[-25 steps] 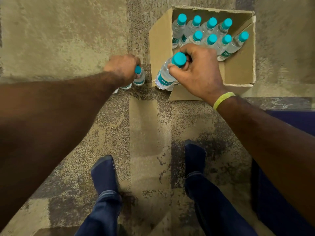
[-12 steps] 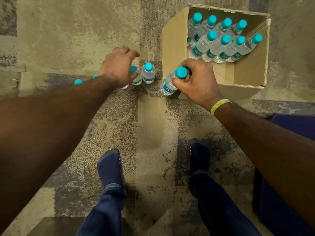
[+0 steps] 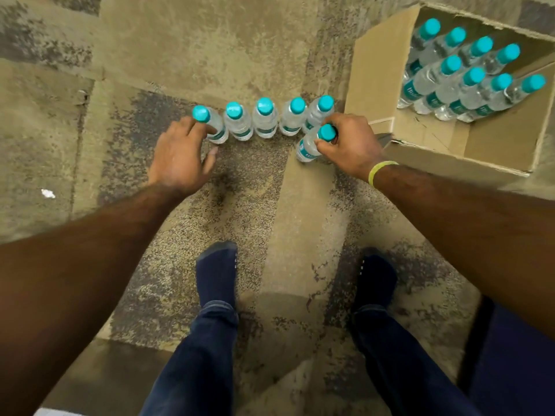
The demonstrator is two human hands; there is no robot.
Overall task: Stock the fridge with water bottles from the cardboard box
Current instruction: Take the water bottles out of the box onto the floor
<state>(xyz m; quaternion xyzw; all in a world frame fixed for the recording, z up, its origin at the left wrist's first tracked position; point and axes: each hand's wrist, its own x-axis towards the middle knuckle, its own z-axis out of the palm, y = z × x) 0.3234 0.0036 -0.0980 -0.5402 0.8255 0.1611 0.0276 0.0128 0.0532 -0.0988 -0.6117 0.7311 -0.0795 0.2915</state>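
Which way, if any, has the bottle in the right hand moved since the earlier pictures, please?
Yes: the bottle in the right hand has moved left, clear of the box corner, beside the row.

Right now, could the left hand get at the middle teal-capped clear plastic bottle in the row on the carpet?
Probably yes. The left hand is beside the row's leftmost bottle, holds nothing, and the middle teal-capped bottle stands uncovered two places along.

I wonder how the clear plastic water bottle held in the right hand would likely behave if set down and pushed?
The clear plastic teal-capped water bottle in the right hand looks full and sealed, so probably firm and heavy. Tall and narrow on patterned carpet, it would likely tip if pushed near the cap, perhaps into the neighbouring bottles.
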